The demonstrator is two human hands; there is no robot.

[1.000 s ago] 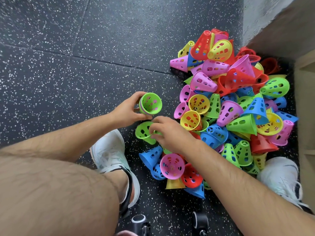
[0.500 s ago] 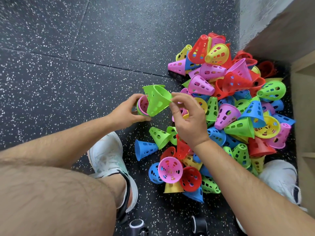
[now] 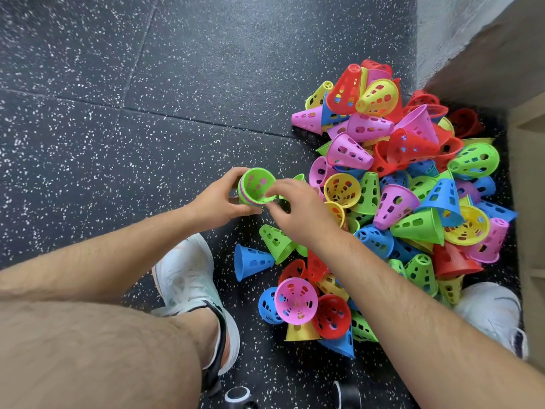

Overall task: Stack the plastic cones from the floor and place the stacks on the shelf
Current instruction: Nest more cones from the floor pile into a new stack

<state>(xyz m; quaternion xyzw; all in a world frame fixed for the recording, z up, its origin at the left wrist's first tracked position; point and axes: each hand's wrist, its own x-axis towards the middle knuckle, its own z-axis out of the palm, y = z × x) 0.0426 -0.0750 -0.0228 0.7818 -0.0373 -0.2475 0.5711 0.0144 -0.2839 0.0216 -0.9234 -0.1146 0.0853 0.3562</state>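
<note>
Grips one green-topped stack (image 3: 257, 185) with the left hand (image 3: 218, 202), touches its rim with the blurred right hand (image 3: 300, 214), hold unclear, beside one cone pile (image 3: 395, 202).

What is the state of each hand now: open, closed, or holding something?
Left hand: closed around the stack of cones, holding it.
Right hand: fingers at the stack's rim, blurred; grip cannot be told.

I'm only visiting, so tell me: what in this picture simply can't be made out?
Head view:
- How many cones the stack holds: the left hand wraps it.
- Whether the right hand grips the stack: its fingers are blurred.
- The shelf: cut off by the right edge.
- Lower cones of the pile: buried under others.
</note>
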